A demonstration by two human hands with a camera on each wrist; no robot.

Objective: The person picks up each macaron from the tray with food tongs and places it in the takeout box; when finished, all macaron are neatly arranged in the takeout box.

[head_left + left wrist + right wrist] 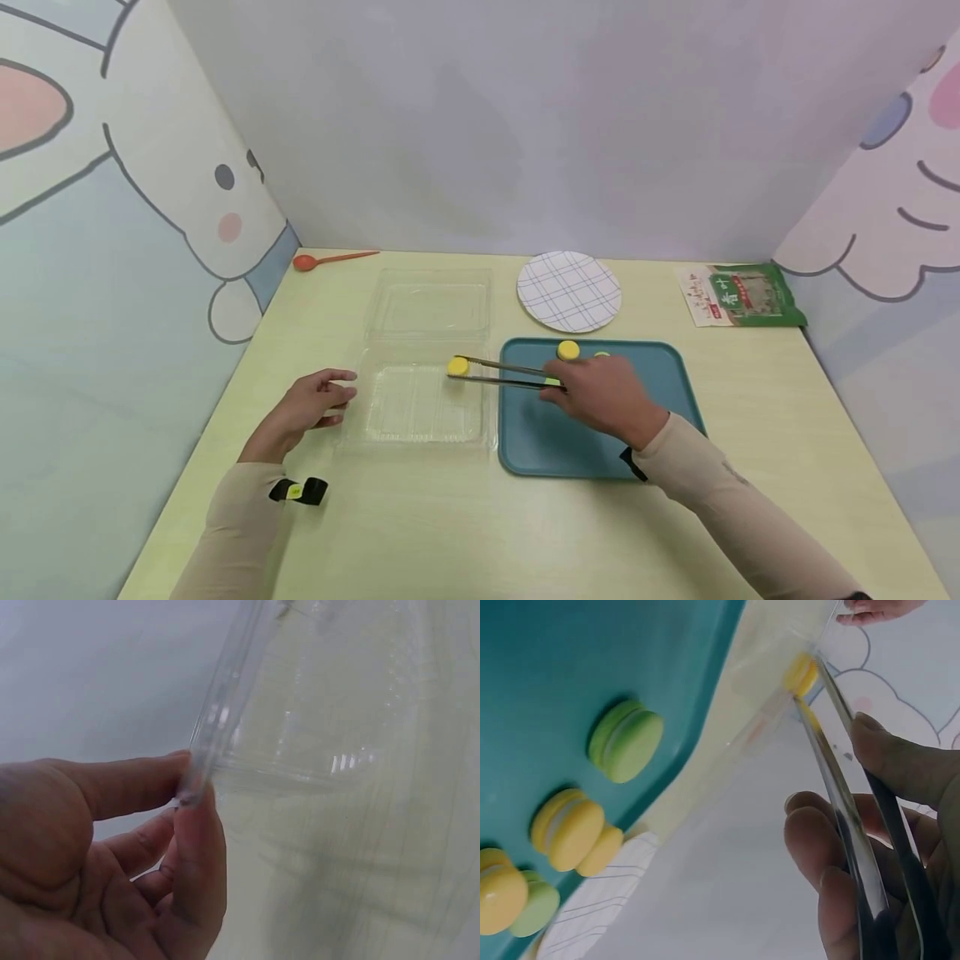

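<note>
My left hand [311, 404] pinches the left rim of a clear plastic clamshell box [219, 712] between thumb and fingers. The box lies with its lid [431, 308] folded back towards the wall. My right hand [603, 396] grips metal tongs [502, 381], whose tips hold a yellow macaron [457, 366] over the right part of the box's base; its height cannot be told. Beneath my right hand is a teal tray [540, 442]. On it the right wrist view shows a green macaron [626, 740], a yellow macaron [568, 829] and several others.
A checked white plate [570, 292] lies behind the tray. An orange-red spoon [305, 262] is at the table's far left corner, and a green and white packet [742, 295] at the far right. Walls border the table at the back and both sides.
</note>
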